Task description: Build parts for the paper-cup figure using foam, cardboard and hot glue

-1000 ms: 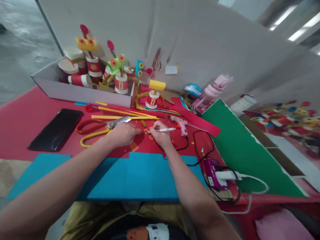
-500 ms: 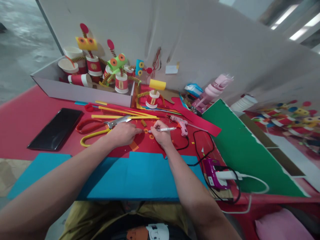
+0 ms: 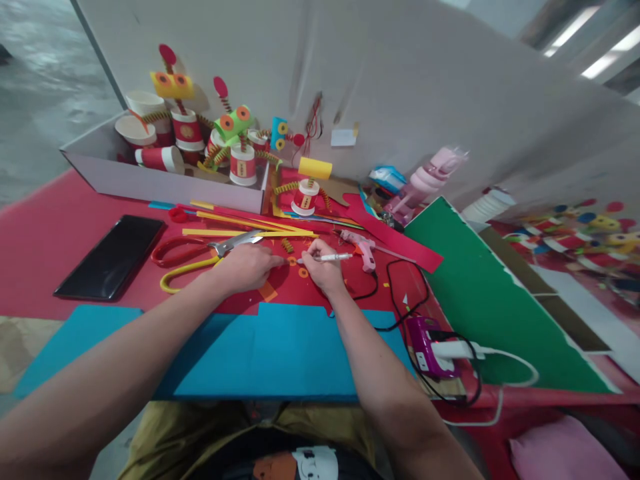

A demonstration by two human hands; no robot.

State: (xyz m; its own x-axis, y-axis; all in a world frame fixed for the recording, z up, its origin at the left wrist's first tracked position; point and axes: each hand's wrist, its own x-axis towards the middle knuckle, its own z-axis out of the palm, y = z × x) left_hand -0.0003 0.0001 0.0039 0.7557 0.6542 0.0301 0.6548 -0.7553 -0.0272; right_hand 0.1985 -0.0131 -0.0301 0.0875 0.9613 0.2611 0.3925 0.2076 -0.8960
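Note:
My right hand point(image 3: 323, 267) is closed round a white pen point(image 3: 334, 257). The pen's tip points left, toward a small orange paper ring point(image 3: 293, 261) lying on the red table. From the left, my left hand point(image 3: 249, 267) reaches in with its index finger stretched out to the edge of that ring; its other fingers are curled, and nothing is visible in them. A second orange ring point(image 3: 303, 273) lies just below, beside my right hand. Above the rings rests a small folded yellow paper spring point(image 3: 287, 245). Scissors point(image 3: 220, 252) with red and yellow handles lie behind my left hand.
Yellow paper strips point(image 3: 240, 233) lie behind the scissors. Paper-cup figures stand in a white box point(image 3: 165, 183), and another cup figure point(image 3: 305, 198) stands beside it. A pink glue gun point(image 3: 363, 248), purple power adapter point(image 3: 428, 347), green board point(image 3: 500, 300) and black tablet point(image 3: 113, 257) surround the work.
Both hands and the pen stay almost in the same place. The view has shifted very slightly.

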